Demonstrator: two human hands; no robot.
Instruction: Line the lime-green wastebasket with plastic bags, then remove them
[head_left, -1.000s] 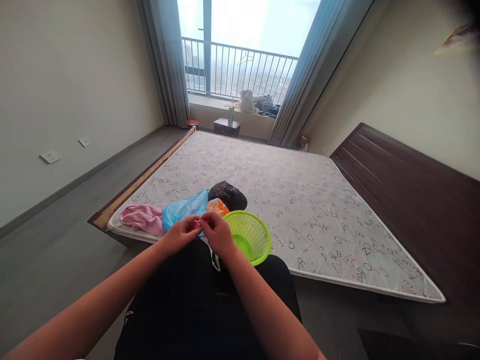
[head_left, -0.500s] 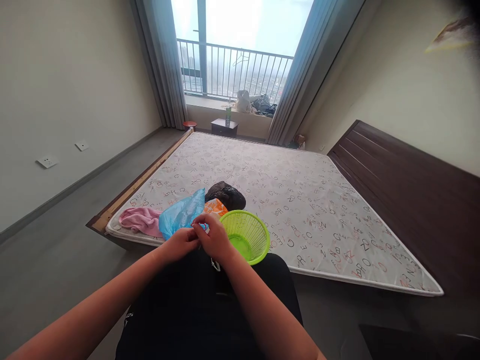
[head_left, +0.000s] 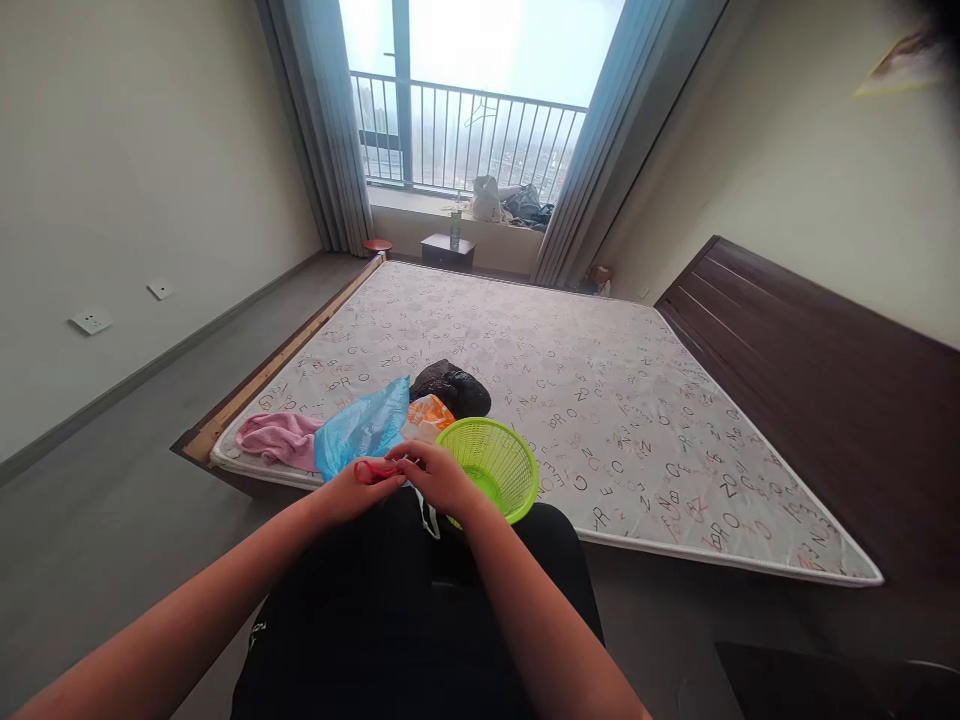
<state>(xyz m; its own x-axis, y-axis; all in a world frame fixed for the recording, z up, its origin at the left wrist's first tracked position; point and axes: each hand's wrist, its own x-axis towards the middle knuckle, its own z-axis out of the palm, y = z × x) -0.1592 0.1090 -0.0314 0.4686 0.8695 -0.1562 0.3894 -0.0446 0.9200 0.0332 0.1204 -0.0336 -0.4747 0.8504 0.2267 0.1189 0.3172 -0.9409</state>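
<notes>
A thin red cord (head_left: pixel 365 472) lies in a loop over the fingers of my left hand (head_left: pixel 352 493) and runs across to my right hand (head_left: pixel 441 480). Both hands are closed, with their fingertips meeting above my lap. Right beside my right hand stands a green plastic basket (head_left: pixel 491 462), tilted towards me. A crumpled blue plastic bag (head_left: pixel 365 420) lies just beyond my left hand. Between bag and basket is an orange and white bag (head_left: pixel 429 412), partly hidden by my right hand. What exactly the fingertips pinch is too small to make out.
These things rest at the near edge of a bare, letter-printed mattress (head_left: pixel 592 370). A black plastic bag (head_left: pixel 451 388) sits behind the basket, and a pink towel (head_left: pixel 279 438) lies to the left. A dark headboard (head_left: pixel 810 330) borders the right side.
The red cord now shows as a loop over my left hand; before, only a small bit showed between my fingertips. My right hand has shifted slightly right and down.
</notes>
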